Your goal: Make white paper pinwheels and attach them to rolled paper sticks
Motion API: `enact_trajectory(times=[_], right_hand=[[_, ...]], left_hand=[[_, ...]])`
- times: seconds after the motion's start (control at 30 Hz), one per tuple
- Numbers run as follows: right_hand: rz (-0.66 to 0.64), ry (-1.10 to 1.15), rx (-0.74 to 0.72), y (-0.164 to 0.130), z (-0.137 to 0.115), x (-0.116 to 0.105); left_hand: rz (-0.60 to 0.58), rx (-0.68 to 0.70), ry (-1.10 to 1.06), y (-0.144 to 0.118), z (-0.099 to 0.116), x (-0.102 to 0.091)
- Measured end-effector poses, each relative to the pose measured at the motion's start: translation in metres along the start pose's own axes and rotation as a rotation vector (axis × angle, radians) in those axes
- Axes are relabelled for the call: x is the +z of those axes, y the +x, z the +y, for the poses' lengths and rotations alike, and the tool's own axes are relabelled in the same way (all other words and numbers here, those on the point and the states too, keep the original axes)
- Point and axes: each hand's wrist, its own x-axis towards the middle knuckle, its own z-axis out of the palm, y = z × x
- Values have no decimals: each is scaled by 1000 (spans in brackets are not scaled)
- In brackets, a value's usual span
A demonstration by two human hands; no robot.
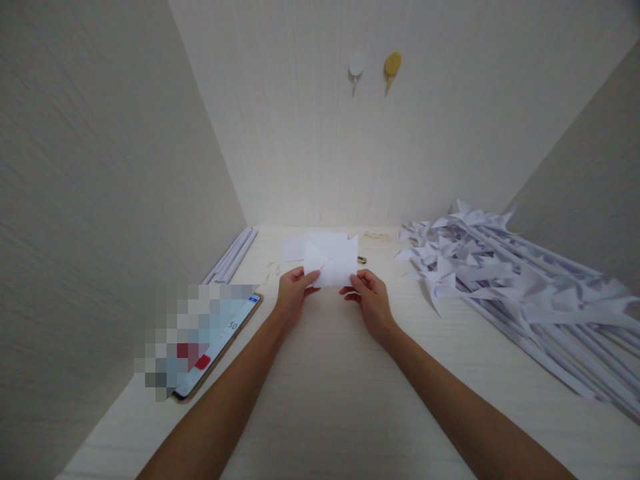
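Note:
A small white sheet of paper [336, 265] is held up over the table, its near edge toward me. My left hand [296, 291] pinches its lower left corner, thumb on top and fingers underneath. At the lower right corner my right hand [371, 300] grips it the same way. Short slits or crease marks seem to show near the left thumb. Behind the held sheet lies more white paper [293, 249], partly hidden by it. A small dark metal-looking object [362, 260] pokes out just right of the sheet; its kind is unclear.
Many white paper pinwheels [450, 260] on rolled paper sticks are heaped at the right. Rolled paper sticks [233, 257] lie along the left wall. A phone [215, 350], partly blurred out, rests at the left. A white hook [356, 65] and a yellow hook [393, 65] are on the back wall.

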Motion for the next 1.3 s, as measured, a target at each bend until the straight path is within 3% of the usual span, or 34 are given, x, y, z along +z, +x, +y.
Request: enact_trajectory(times=[0.1,0.2,0.3,0.4,0.5,0.67,0.93,1.3], right_hand=[[127,65,-7,4,-2,-2],[133,99,-6,5,-4,0],[-38,9,44,2,-3,4],[-247,-193,47,-2,-1,7],[-310,-295,9,-3,0,8],[-276,-372,-26,-2,-1,7],[-248,-494,-88,-3,-2,10],[-304,-462,-90,-6,0,9]], left_hand=[[-111,-63,141,-1,-1,-1],[-136,-50,150,-2,-4,-1],[-93,-7,107,-4,-9,2],[-133,19,74,-7,-13,7],[-152,28,27,-8,-14,10],[9,18,-52,-6,-14,10],[-29,-4,-136,-7,-14,13],[25,6,-198,-7,-11,14]])
